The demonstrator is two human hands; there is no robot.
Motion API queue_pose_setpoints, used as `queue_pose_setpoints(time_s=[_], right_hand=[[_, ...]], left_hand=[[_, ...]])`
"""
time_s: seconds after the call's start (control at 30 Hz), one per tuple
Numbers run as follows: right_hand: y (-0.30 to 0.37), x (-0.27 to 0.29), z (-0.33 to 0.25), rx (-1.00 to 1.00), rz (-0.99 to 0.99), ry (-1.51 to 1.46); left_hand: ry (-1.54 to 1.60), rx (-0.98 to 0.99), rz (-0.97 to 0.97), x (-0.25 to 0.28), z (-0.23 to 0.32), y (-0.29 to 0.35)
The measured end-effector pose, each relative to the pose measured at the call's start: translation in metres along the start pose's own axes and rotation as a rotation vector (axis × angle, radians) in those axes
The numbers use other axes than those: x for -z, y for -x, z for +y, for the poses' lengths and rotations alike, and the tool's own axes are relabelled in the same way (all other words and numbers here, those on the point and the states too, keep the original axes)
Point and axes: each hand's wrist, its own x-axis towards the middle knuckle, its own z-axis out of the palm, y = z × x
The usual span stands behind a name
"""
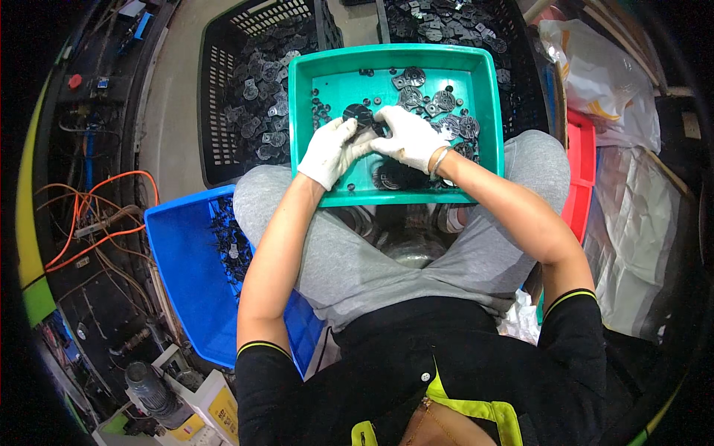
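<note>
A green tray (pixel 394 199) rests across my knees, with both my white-gloved hands over it. Between them is a black plastic part with a round disc end (pixel 358 115). My left hand (pixel 328 152) grips it from the left, thumb against the disc. The fingers of my right hand (pixel 408 136) are bent together at its right side; whether they pinch a smaller piece is hidden. Several similar black parts (pixel 444 102) lie in the tray's right half. Small black round pieces (pixel 320 111) are scattered at its left and middle.
Beyond the tray stand two black crates (pixel 217 141) holding many black parts. At my left is a blue bin (pixel 186 275) with thin black pieces, beside machinery with orange cables (pixel 104 182). A red bin (pixel 580 186) and plastic bags (pixel 621 97) are at my right.
</note>
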Motion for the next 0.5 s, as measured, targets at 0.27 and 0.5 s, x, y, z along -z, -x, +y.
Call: queue_pose_setpoints(time_s=[0.27, 0.5], right_hand=[[-0.005, -0.005, 0.021, -0.106, 0.209, -0.189], [-0.013, 0.004, 0.008, -0.126, 0.176, -0.703]], left_hand=[[0.034, 0.033, -0.117, -0.005, -0.001, -0.002], [-0.017, -0.118, 0.044, 0.004, 0.000, -0.002]])
